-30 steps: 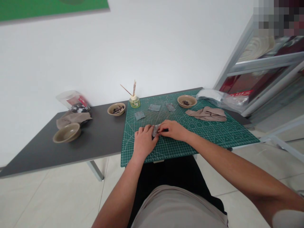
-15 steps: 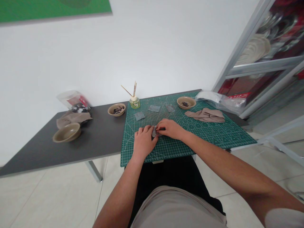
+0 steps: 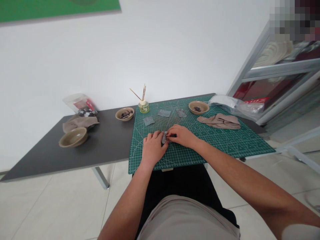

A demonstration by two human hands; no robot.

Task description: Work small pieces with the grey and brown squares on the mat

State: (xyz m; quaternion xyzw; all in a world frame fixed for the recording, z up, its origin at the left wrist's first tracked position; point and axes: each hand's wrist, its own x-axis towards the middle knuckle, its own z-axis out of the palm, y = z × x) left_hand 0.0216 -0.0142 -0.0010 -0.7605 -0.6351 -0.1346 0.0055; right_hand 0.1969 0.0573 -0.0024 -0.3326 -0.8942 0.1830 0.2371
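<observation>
A small, crumpled grey piece (image 3: 164, 137), its kind unclear, lies at the front of the green cutting mat (image 3: 200, 146). My left hand (image 3: 153, 146) grips it from the left between thumb and fingertips, the other fingers bent over the mat. From the right, my right hand (image 3: 182, 136) is closed in a pinch at the same piece; its fingertips cover what is between them. Beyond the hands lie three flat greyish squares: a left one (image 3: 148, 120), a middle one (image 3: 164, 113) and a right one (image 3: 181, 113).
A bowl of pebbles (image 3: 124, 114) and a reed diffuser (image 3: 143, 106) stand by the mat's left edge. Another bowl (image 3: 198, 107), a brown cloth (image 3: 221, 121) and a plastic bag (image 3: 235, 105) sit right. Farther left are a bowl (image 3: 73, 137), cloth (image 3: 80, 123) and bag (image 3: 80, 104).
The view has shifted slightly, so everything sits a little further right. Both hands stay at the grey piece with only small finger movement.
</observation>
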